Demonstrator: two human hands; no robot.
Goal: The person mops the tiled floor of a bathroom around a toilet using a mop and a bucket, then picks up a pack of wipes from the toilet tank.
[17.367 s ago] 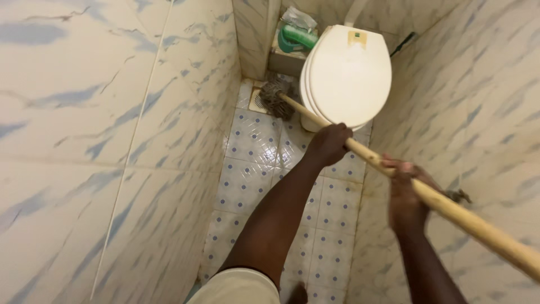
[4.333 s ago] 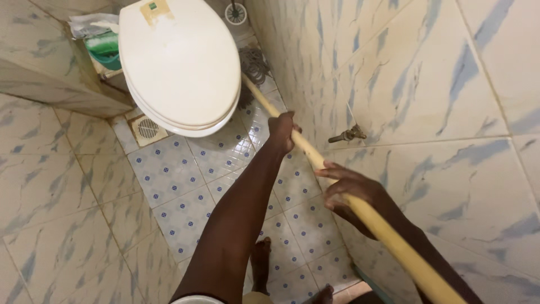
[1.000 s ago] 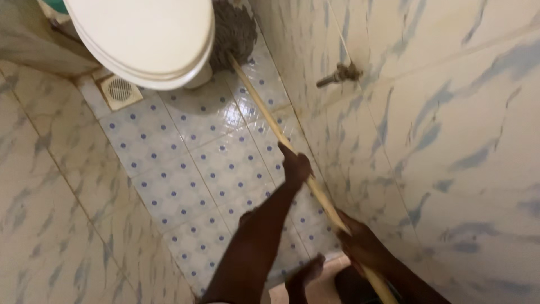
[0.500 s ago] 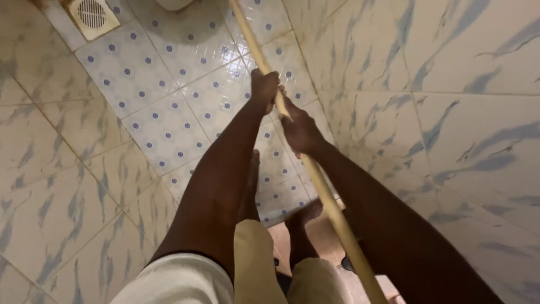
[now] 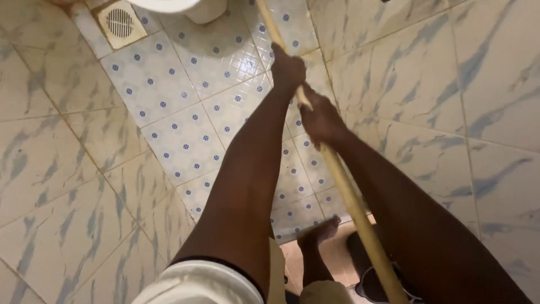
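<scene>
The dotted tile floor (image 5: 185, 135) fills the view between marbled walls (image 5: 427, 95). Across it slants the wooden pole (image 5: 349, 197), passing right of the floor drain (image 5: 120, 21). The left hand (image 5: 288, 68) and, just below it, the right hand (image 5: 319, 119) are both closed around the pole.

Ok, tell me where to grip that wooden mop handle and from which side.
Grip the bare wooden mop handle along its middle stretch, where the left hand and right hand already close around it, one just above the other. It is a long, thin, round pole slanting down toward the floor tiles by the wall, so wrapping the fingers around it from above probably suits best.
</scene>
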